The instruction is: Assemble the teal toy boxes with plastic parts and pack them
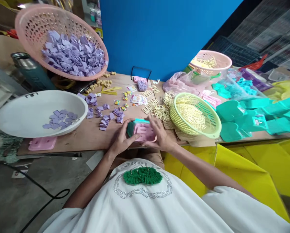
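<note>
White shirt cloth with a green tufted patch [142, 175] fills the bottom at 6 o'clock, and both bare arms reach up from it to the near edge of the counter [91, 134]. At centre the left hand [120, 139] and the right hand [161, 136] hold a pink tray insert [145, 131] seated in a teal case [135, 124], fingers curled closed around its two ends, thumbs on top. Just beside it at 2 o'clock sits a yellow-green basket [209, 127] of pale yellow frames. Loose purple pieces [106, 118] lie scattered at 10 o'clock, near a white bowl [33, 110] holding more. A tilted pink basket [28, 29] heaped with purple pieces stands at 11 o'clock. Teal case halves [251, 119] pile up at 3 o'clock.
</note>
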`<action>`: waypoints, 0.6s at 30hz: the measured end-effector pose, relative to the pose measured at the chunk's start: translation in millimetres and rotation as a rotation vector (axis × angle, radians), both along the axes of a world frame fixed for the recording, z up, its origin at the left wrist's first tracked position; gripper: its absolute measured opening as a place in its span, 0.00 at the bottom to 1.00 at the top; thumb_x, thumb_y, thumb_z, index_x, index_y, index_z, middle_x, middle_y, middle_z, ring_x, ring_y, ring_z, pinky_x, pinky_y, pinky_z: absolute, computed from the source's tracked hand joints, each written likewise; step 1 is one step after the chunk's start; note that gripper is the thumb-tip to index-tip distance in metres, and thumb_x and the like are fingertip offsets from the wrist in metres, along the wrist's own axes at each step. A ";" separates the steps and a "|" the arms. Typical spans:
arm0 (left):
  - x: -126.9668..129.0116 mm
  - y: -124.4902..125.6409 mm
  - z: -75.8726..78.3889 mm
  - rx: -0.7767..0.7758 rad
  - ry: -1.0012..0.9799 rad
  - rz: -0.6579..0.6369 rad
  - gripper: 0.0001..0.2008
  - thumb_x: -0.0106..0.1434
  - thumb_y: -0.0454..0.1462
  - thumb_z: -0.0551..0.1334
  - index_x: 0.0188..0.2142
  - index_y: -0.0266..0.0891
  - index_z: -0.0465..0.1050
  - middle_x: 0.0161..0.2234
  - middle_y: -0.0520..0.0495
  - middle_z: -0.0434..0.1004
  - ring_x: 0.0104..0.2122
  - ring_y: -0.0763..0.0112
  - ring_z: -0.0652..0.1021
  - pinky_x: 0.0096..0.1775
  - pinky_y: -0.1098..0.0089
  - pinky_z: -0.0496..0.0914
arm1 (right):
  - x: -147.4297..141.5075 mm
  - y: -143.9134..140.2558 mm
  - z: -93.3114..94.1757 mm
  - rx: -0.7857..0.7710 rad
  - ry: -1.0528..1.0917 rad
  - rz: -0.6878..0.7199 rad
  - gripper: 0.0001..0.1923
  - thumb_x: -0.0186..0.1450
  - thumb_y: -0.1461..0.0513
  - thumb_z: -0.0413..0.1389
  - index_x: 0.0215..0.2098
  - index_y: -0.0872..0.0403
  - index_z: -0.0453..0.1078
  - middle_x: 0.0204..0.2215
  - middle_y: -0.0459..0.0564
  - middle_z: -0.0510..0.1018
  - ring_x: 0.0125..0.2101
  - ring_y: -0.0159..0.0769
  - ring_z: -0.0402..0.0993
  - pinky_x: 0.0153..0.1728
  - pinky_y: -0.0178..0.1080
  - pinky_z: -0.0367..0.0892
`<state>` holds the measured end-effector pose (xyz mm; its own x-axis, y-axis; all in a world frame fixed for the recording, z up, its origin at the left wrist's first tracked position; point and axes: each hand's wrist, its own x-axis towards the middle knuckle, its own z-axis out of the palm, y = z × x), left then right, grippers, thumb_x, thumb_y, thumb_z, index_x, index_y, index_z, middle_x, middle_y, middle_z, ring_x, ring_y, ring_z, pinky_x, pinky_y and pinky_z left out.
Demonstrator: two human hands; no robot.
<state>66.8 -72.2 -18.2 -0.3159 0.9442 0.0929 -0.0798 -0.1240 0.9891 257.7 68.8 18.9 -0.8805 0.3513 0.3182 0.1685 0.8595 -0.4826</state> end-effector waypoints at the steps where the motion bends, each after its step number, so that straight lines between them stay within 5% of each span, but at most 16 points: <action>1: 0.8 -8.5 -0.6 0.024 0.027 -0.019 0.36 0.63 0.46 0.73 0.66 0.44 0.64 0.65 0.40 0.72 0.65 0.52 0.74 0.68 0.55 0.67 | 6.2 -7.0 -1.2 -0.164 0.031 -0.060 0.60 0.64 0.32 0.61 0.82 0.49 0.44 0.71 0.68 0.66 0.71 0.61 0.62 0.70 0.69 0.57; 5: 8.3 -26.5 -4.9 0.106 0.218 0.010 0.35 0.61 0.44 0.74 0.64 0.44 0.66 0.67 0.38 0.67 0.70 0.49 0.67 0.72 0.53 0.60 | 14.8 -23.3 -10.2 -0.791 0.099 -0.225 0.63 0.57 0.31 0.67 0.79 0.50 0.55 0.73 0.65 0.66 0.71 0.58 0.64 0.68 0.57 0.65; 8: 11.7 -17.0 -5.0 0.081 0.276 0.084 0.32 0.64 0.46 0.72 0.64 0.45 0.66 0.65 0.38 0.69 0.69 0.50 0.69 0.71 0.53 0.61 | 5.6 -15.3 -13.4 -0.897 0.124 -0.306 0.60 0.52 0.31 0.70 0.73 0.53 0.66 0.69 0.63 0.72 0.69 0.57 0.68 0.69 0.53 0.64; 12: 1.7 12.9 -5.0 -0.056 0.180 0.136 0.29 0.68 0.53 0.67 0.62 0.43 0.69 0.65 0.38 0.71 0.67 0.51 0.71 0.69 0.54 0.65 | -11.0 17.5 3.4 -0.661 -0.068 -0.347 0.50 0.63 0.29 0.59 0.69 0.54 0.71 0.65 0.65 0.76 0.66 0.60 0.71 0.68 0.62 0.64; 18: -17.8 32.0 -16.7 -0.078 0.314 -0.003 0.41 0.55 0.56 0.77 0.64 0.43 0.72 0.70 0.36 0.67 0.74 0.47 0.62 0.75 0.48 0.54 | -51.7 38.9 27.1 -0.013 -0.032 -0.230 0.39 0.79 0.42 0.43 0.81 0.47 0.45 0.80 0.57 0.48 0.80 0.53 0.36 0.75 0.69 0.42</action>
